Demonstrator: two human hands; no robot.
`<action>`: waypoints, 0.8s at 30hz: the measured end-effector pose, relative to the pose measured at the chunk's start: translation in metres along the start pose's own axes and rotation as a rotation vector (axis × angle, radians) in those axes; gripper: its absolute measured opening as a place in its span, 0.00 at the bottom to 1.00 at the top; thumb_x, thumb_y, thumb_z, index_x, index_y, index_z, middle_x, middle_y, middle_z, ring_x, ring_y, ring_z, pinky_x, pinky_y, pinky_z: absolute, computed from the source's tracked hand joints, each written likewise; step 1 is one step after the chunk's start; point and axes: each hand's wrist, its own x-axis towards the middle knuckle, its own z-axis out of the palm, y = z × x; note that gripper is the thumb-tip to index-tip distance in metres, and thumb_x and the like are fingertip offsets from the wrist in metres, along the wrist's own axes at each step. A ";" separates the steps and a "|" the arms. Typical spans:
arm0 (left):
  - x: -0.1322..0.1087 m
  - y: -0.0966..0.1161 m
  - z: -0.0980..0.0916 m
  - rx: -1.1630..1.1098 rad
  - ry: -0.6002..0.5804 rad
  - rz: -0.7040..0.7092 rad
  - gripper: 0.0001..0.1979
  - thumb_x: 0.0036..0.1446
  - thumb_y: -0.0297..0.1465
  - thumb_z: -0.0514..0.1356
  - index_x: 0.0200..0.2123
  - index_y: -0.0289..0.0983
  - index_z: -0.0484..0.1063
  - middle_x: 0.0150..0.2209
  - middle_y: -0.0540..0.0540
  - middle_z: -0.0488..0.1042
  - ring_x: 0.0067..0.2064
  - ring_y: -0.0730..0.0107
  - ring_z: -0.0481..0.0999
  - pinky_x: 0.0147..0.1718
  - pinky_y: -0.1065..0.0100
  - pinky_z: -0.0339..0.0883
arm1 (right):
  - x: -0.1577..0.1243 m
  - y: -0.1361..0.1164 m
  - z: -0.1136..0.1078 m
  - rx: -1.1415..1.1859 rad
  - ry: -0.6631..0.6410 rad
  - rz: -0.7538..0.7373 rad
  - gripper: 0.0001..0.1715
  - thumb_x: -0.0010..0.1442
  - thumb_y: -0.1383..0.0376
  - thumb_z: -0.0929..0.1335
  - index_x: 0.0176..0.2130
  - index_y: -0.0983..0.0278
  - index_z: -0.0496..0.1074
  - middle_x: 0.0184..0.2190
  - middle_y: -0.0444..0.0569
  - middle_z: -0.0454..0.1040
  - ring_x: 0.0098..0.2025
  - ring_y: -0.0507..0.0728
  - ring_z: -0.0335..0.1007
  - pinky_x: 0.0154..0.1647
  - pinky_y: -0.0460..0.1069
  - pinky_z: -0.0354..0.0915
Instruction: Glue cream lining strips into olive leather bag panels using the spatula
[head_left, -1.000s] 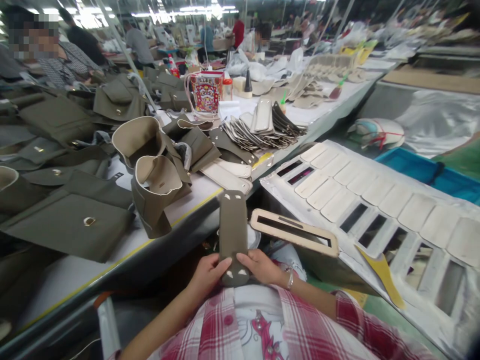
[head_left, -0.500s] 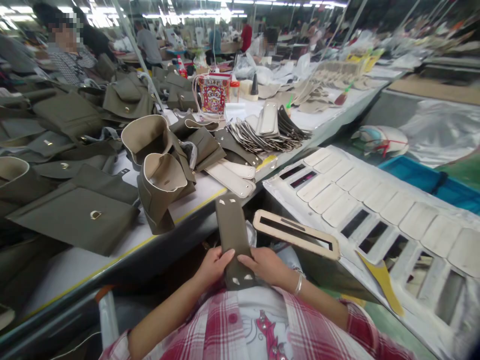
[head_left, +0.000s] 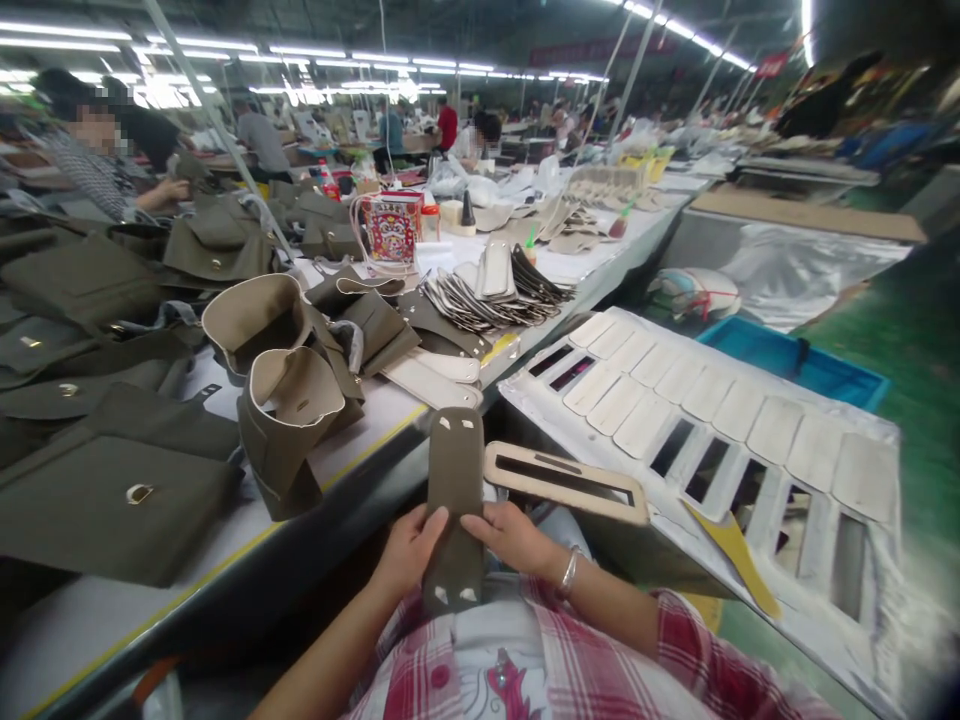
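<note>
Held near lower end between left hand (head_left: 407, 548) and right hand (head_left: 514, 535), thumbs on top: olive strip (head_left: 455, 470), in front of torso, long axis pointing away from body, neither hand nearer. Ahead of right hand, between strip and white rack (head_left: 564, 425): beige frame (head_left: 564, 499). Ahead-left, on tabletop (head_left: 367, 415): white strips (head_left: 431, 385), open-mouthed olive bag (head_left: 281, 450) by near edge.
</note>
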 end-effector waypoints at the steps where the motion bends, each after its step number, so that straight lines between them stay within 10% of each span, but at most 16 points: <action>1: 0.002 0.004 0.000 -0.008 0.018 0.021 0.20 0.54 0.43 0.54 0.35 0.31 0.71 0.29 0.45 0.73 0.32 0.67 0.70 0.29 0.71 0.64 | 0.000 -0.001 -0.001 0.022 0.000 -0.005 0.22 0.61 0.55 0.58 0.26 0.67 0.66 0.22 0.44 0.65 0.25 0.49 0.60 0.24 0.42 0.54; 12: 0.011 0.015 0.003 -0.046 -0.034 -0.036 0.18 0.51 0.43 0.57 0.25 0.31 0.68 0.20 0.51 0.66 0.21 0.76 0.64 0.19 0.75 0.57 | 0.001 -0.011 -0.011 -0.176 0.097 0.059 0.29 0.57 0.47 0.59 0.18 0.66 0.62 0.15 0.44 0.61 0.18 0.47 0.54 0.19 0.44 0.47; 24: 0.014 0.019 0.003 -0.114 0.010 0.021 0.19 0.54 0.44 0.54 0.30 0.32 0.69 0.25 0.48 0.70 0.27 0.71 0.68 0.26 0.71 0.62 | 0.011 0.003 -0.002 0.181 0.086 0.003 0.31 0.58 0.46 0.58 0.21 0.68 0.65 0.18 0.44 0.61 0.22 0.49 0.56 0.21 0.43 0.54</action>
